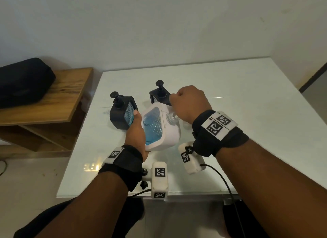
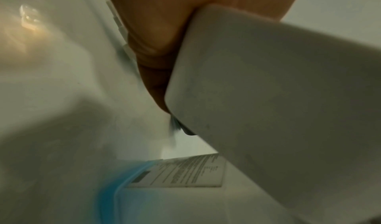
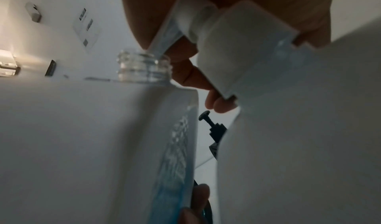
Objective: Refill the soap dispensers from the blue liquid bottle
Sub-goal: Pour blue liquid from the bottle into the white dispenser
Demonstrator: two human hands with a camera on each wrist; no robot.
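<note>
A white-cased bottle (image 1: 160,129) holding blue liquid leans on the table, and my left hand (image 1: 136,129) grips its left side. Its clear threaded neck (image 1: 172,117) is uncapped. My right hand (image 1: 189,103) is curled just above that neck. In the right wrist view this hand pinches a white pump cap (image 3: 237,48), and the cap's dip tube (image 3: 164,36) reaches into the neck (image 3: 144,67). Two black soap dispensers with pump tops stand behind, one at the left (image 1: 122,112) and one partly hidden by my right hand (image 1: 159,94). The left wrist view shows my palm (image 2: 156,31) against the bottle's white base (image 2: 268,89).
The white glass-topped table (image 1: 247,96) meets a wall at the back. Its near edge is below my wrists. A wooden bench (image 1: 53,99) with a black bag (image 1: 23,80) stands to the left. Cables (image 1: 228,184) trail off the front edge.
</note>
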